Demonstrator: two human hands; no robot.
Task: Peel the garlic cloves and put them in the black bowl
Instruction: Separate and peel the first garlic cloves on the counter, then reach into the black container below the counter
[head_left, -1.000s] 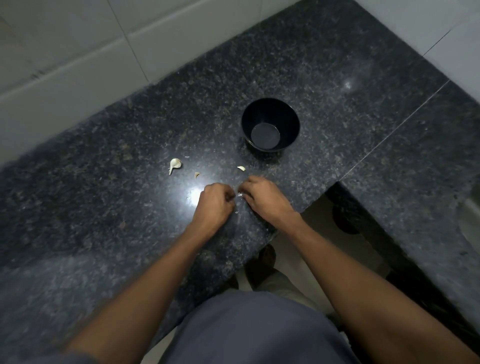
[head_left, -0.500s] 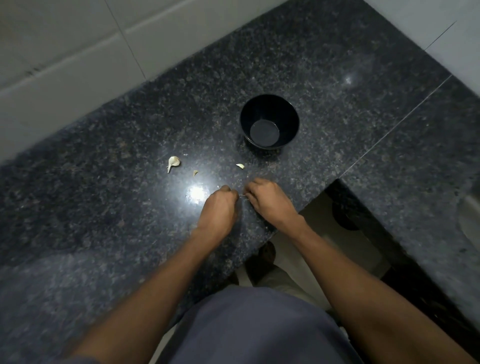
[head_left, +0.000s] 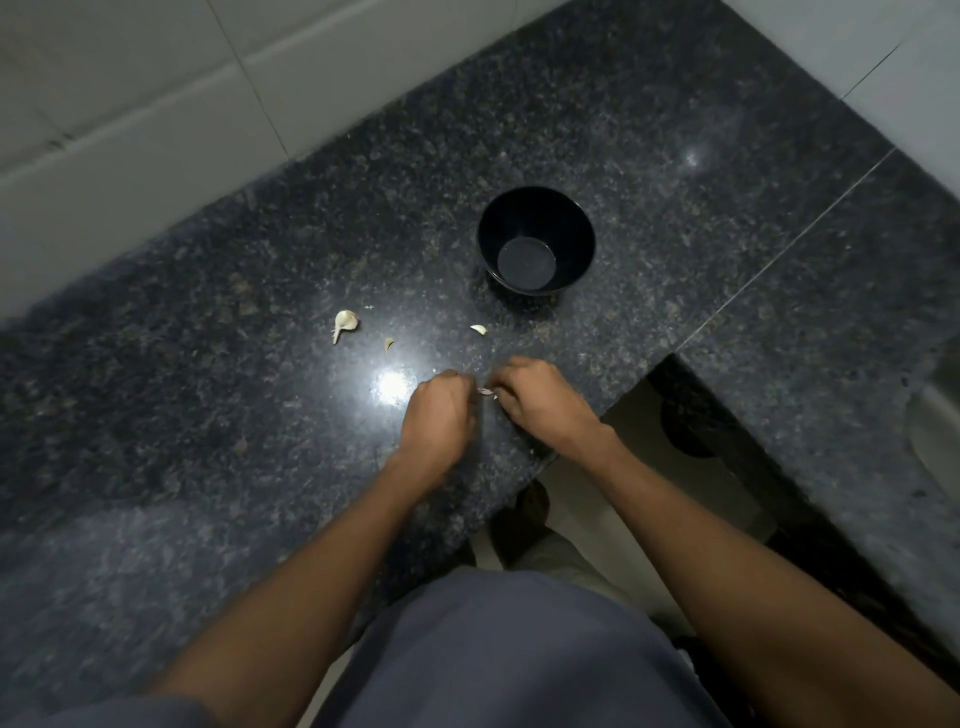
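Fingers (head_left: 470, 387) around garlic clove (head_left: 487, 391)

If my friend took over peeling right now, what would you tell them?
Left hand and right hand both pinch one garlic clove between them, low over the counter, mid-peel.
The black bowl stands just beyond the hands and looks empty.
One unpeeled clove lies to the left; two small bits lie nearer.
Left: finish peeling, drop in bowl, then the other clove.

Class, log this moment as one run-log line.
left hand + right hand: peeling garlic clove | black bowl: empty | scraps on counter
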